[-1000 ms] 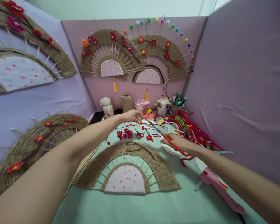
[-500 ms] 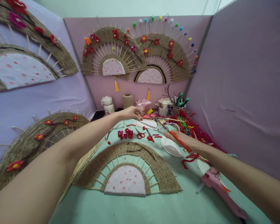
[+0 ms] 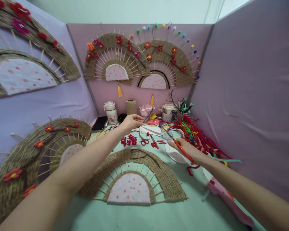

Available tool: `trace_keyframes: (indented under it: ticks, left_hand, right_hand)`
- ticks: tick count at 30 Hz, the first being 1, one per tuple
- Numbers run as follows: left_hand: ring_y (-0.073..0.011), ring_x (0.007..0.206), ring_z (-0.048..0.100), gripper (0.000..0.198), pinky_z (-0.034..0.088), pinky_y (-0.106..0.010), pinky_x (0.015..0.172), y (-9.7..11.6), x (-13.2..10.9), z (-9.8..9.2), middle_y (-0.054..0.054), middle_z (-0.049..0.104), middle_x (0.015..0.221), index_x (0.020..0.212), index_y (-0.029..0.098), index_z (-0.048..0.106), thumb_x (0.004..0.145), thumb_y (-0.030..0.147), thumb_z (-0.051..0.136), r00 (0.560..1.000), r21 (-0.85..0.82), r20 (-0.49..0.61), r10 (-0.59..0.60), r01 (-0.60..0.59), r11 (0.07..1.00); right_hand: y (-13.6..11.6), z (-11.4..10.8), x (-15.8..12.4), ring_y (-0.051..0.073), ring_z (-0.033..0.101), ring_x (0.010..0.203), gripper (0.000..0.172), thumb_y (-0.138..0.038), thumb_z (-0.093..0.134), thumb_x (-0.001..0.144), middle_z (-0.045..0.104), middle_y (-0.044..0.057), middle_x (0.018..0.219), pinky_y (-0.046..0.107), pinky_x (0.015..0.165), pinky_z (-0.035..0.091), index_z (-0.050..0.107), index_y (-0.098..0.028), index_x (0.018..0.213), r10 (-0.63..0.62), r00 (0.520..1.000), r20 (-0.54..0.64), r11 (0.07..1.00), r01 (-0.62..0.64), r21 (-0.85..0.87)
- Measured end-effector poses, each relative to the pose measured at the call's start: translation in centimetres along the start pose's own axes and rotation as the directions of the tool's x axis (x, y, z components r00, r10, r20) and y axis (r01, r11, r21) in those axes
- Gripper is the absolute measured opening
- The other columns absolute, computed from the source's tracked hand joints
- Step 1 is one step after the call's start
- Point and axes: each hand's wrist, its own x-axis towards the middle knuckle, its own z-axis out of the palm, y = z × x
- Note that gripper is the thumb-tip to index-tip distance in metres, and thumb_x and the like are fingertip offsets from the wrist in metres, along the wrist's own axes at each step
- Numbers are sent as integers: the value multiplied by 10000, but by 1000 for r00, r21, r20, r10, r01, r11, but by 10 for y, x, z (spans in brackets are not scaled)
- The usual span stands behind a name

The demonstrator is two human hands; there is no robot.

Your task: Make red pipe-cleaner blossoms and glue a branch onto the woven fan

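Note:
My left hand point(image 3: 133, 122) is pinched on a thin dark twig point(image 3: 151, 112), which slants upward beyond the fingertips. My right hand point(image 3: 183, 149) is wrapped around a pair of orange-handled scissors point(image 3: 180, 147), their metal blades pointing away and to the left. Twig and blades are apart. Below both hands lies a woven half-round fan point(image 3: 168, 178) with a spotted centre and a dark branch on its upper band. Between the hands and the fan are red and magenta flowers point(image 3: 131, 140) and small red-handled scissors point(image 3: 144, 141).
A pink glue gun point(image 3: 227, 199) lies at right, beneath my forearm. Red and coloured pipe cleaners point(image 3: 199, 138) are heaped at the back right. A white jar point(image 3: 111, 113), a twine roll point(image 3: 131, 106) and a phone point(image 3: 100, 123) stand or lie behind. Finished fans point(image 3: 168, 64) hang on the walls.
The twig has swung from lying nearly level by the blades to slanting upward, and my left hand has drawn slightly left. The scissors have moved a little down and away from it.

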Motion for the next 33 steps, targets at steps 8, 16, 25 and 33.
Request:
trace_keyframes:
  ticks: [8, 16, 25, 33]
  left_hand:
    - [-74, 546, 542, 344, 428, -222, 566, -23, -13, 22, 1, 625, 603, 749, 91, 709, 450, 68, 878, 997, -162, -22, -80, 75, 984]
    - [-104, 574, 525, 134, 403, -244, 592, -30, -19, 31, -12, 674, 637, 749, 122, 762, 620, 160, 761, 990, 157, -13, 142, -138, 978]
    - [-94, 505, 435, 256, 311, -233, 510, -48, -24, 55, 24, 588, 550, 833, 135, 779, 646, 299, 718, 977, 203, 109, 183, -202, 958]
    - [-66, 477, 355, 333, 243, -213, 467, -43, -25, 57, 48, 482, 498, 765, 108, 747, 566, 375, 757, 978, 23, 175, 117, -123, 992]
  right_hand:
    - [-10, 21, -9, 145, 387, 594, 558, -777, 458, 741, 406, -27, 620, 281, 583, 320, 408, -228, 652, -41, 995, -87, 985, 55, 164]
    - [-28, 18, -21, 93, 271, 495, 519, -731, 512, 752, 294, -78, 575, 237, 456, 223, 371, -234, 708, -18, 991, 130, 917, -35, 397]
    - [-33, 10, -22, 61, 272, 428, 492, -685, 541, 776, 308, -96, 508, 199, 413, 245, 417, -216, 697, 28, 942, 333, 739, -244, 628]
    - [-22, 2, -25, 80, 316, 427, 494, -704, 492, 806, 363, -77, 521, 217, 409, 301, 477, -215, 737, -87, 917, 390, 684, -230, 692]
